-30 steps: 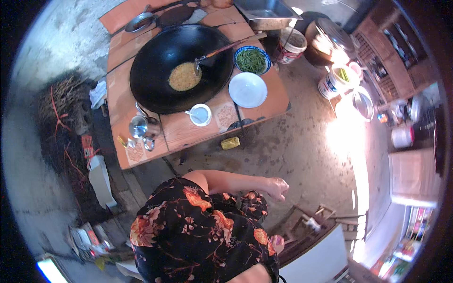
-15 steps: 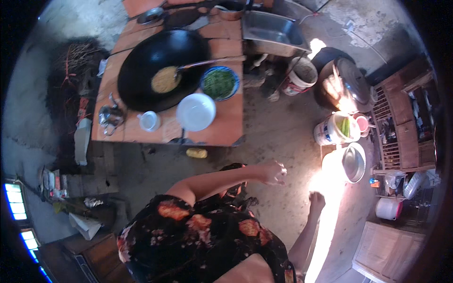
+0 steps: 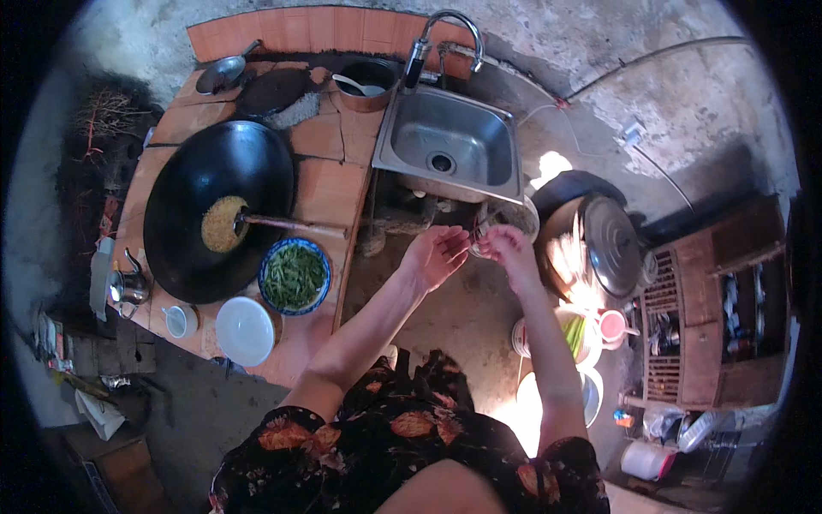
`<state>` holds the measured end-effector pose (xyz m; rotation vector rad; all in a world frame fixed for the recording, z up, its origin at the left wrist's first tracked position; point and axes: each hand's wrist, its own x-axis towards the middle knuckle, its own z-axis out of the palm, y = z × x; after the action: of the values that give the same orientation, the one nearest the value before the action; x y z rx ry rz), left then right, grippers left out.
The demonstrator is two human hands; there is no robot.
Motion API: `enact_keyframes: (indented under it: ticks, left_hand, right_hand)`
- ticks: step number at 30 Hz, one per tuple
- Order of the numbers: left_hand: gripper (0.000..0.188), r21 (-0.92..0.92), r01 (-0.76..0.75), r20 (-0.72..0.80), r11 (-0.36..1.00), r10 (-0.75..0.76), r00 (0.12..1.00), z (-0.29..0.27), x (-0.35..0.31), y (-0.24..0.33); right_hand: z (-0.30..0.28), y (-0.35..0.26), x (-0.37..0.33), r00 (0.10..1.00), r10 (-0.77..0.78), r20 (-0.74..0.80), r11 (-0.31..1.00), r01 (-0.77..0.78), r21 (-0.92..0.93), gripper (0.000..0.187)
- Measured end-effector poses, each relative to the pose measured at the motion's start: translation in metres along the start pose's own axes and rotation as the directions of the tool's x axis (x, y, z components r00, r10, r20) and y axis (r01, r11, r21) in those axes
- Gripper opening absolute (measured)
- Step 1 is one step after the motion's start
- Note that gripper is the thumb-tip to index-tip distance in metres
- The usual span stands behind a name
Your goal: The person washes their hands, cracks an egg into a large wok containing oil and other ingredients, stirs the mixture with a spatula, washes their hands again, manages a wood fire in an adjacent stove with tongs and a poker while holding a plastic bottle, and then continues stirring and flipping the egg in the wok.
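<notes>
My left hand (image 3: pixel 437 256) is stretched out in front of me with its palm turned up and fingers apart, holding nothing. Close beside it, a small gap away, my right hand (image 3: pixel 511 254) has loosely bent fingers and nothing visible in it. Both hands are in the air, short of the metal sink (image 3: pixel 454 137) with its curved faucet (image 3: pixel 454 19). Behind them, a bucket (image 3: pixel 524 216) under the sink is partly hidden. To the left, a black wok (image 3: pixel 175 184) holds yellowish food (image 3: pixel 223 224), and a long-handled turner (image 3: pixel 291 226) rests in it.
On the tiled counter (image 3: pixel 330 184) stand a bowl of chopped greens (image 3: pixel 294 276), a white bowl (image 3: pixel 245 331), a white cup (image 3: pixel 180 321) and a metal kettle (image 3: pixel 128 283). A large lidded pot (image 3: pixel 610 248) and a wooden cabinet (image 3: pixel 685 317) are on the right.
I have turned and moved nearer the sink, so the wok and counter now sit further left. Both hands have risen and come close together, and the left hand's fingers have spread.
</notes>
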<state>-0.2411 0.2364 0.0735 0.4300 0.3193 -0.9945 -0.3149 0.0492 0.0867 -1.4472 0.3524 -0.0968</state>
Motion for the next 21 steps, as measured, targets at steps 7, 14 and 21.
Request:
enact_keyframes:
  ticks: [7, 14, 21]
  left_hand:
    - [0.044, -0.264, -0.083, -0.094, 0.961, 0.06, 0.994, 0.032, 0.147, 0.075]
    - [0.058, -0.372, -0.321, -0.336, 0.871, 0.196, 0.921, 0.054, 0.281, 0.122]
    - [0.045, -0.395, -0.453, -0.633, 0.8, 0.121, 0.765, 0.056, 0.367, 0.163]
  right_hand:
    - [-0.02, -0.035, 0.256, 0.935, 0.174, 0.309, 0.912, -0.271, 0.308, 0.02]
    - [0.005, -0.02, 0.507, 0.778, 0.337, 0.53, 0.572, -0.616, 0.542, 0.029]
    - [0.011, -0.033, 0.553, 0.695, 0.365, 0.619, 0.678, -0.654, 0.335, 0.011]
